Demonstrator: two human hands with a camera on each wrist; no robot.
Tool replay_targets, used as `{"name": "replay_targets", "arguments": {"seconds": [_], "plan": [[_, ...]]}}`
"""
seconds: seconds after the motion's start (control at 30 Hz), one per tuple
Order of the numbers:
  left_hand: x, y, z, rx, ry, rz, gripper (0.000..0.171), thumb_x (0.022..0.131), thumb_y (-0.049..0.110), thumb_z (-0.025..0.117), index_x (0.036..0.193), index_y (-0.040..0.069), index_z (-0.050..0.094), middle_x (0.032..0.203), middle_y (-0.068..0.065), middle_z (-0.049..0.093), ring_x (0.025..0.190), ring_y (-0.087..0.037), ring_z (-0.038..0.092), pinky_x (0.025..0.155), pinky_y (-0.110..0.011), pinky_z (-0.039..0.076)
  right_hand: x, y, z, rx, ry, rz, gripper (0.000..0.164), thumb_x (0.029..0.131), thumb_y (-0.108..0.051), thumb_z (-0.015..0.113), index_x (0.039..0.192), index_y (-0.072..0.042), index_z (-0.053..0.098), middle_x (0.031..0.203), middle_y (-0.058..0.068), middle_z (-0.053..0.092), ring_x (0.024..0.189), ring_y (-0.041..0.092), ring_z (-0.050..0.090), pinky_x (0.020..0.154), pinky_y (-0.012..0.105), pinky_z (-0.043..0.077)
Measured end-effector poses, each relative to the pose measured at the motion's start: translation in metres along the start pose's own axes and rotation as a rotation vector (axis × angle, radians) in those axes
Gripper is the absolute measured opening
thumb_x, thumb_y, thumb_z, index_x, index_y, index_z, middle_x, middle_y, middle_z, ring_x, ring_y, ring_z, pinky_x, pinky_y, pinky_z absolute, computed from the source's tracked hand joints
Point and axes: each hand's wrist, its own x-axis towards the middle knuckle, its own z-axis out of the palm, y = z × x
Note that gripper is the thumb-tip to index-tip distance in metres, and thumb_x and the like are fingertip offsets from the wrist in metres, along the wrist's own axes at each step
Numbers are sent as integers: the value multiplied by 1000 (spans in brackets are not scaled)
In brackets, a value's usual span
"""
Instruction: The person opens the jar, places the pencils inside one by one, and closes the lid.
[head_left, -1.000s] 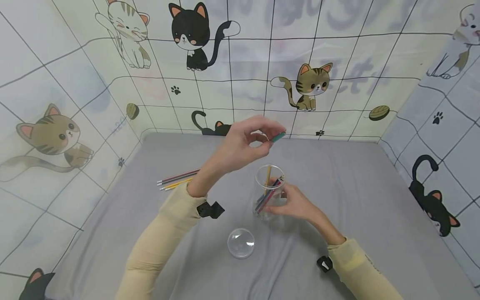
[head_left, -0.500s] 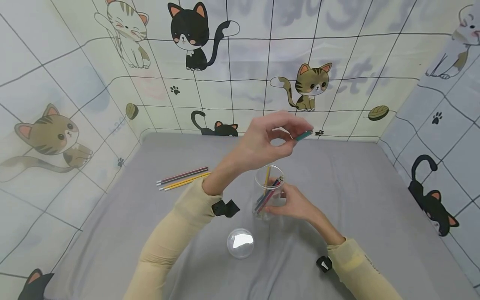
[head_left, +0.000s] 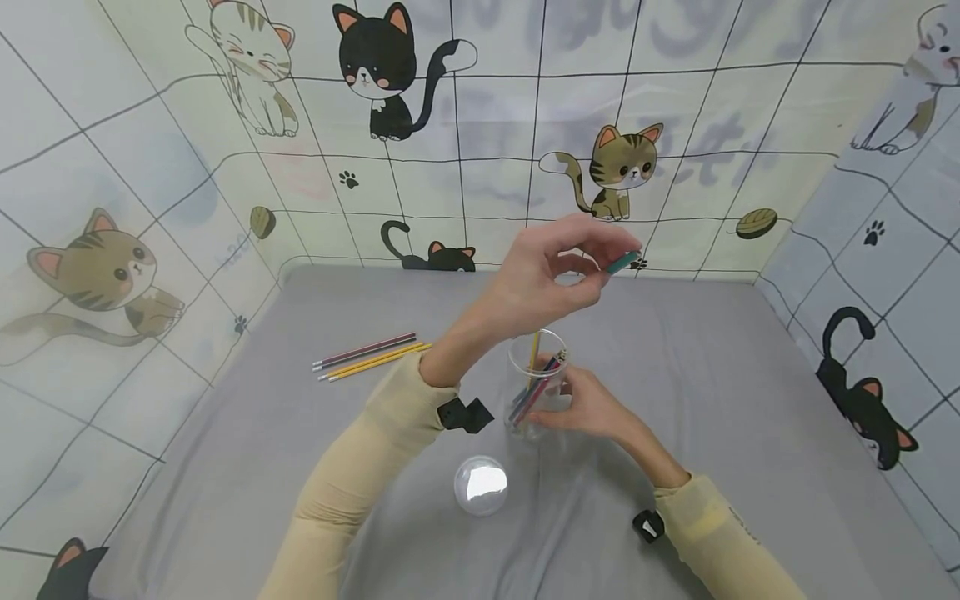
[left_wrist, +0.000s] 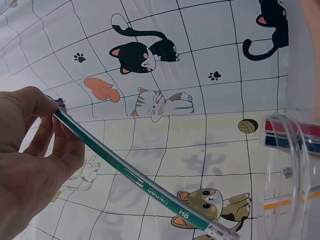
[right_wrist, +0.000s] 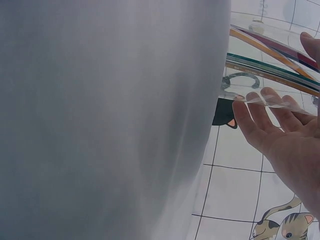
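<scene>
Held up above the jar, my left hand point(head_left: 551, 275) pinches a green pencil point(left_wrist: 131, 169) between thumb and fingertips. The left wrist view shows its HB lettering and a metal ferrule at the lower, far end. Lower down, my right hand point(head_left: 588, 408) holds the side of a clear jar point(head_left: 516, 385), fingers around its right side. The jar stands upright and its mouth is uncovered. Several pencils point(head_left: 534, 393) lean inside it, among them yellow, red and dark ones. In the right wrist view, fingers lie along the transparent wall below the pencils.
A clear round lid point(head_left: 481, 486) lies on the grey cloth point(head_left: 660, 333) in front of the jar. Several more pencils point(head_left: 367, 347), dark red, grey and yellow, lie to the left, partly near the left forearm. Cat-printed walls point(head_left: 495, 117) enclose the back and sides.
My left hand has moved to the right with the green pencil, past the jar, uncovering more of the pencils on the cloth. My right hand and the jar have stayed in place.
</scene>
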Motion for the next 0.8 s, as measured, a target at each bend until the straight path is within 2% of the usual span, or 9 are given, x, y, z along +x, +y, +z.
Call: {"name": "replay_targets", "arguments": {"seconds": [0.37, 0.63, 0.8], "plan": [[-5, -14, 5, 9, 8, -21, 29, 87, -17, 57, 114, -11, 64, 107, -17, 65, 93, -17, 61, 82, -38, 56, 1, 3, 0, -9, 7, -18, 63, 75, 1, 85, 130, 3, 54, 116, 19, 65, 104, 23, 60, 84, 45, 54], [-19, -29, 6, 39, 14, -48, 31, 86, -16, 58, 115, -9, 65, 107, -15, 65, 94, -14, 61, 81, -36, 56, 1, 2, -1, -14, 19, -24, 64, 75, 1, 85, 131, 5, 54, 115, 16, 66, 103, 23, 61, 84, 44, 54], [-31, -39, 7, 58, 7, -84, 31, 87, -16, 59, 116, -8, 65, 108, -15, 66, 95, -17, 61, 82, -35, 56, 0, 2, -1, -15, 18, -11, 62, 75, 0, 85, 130, 4, 55, 114, 14, 66, 103, 22, 61, 84, 45, 54]]}}
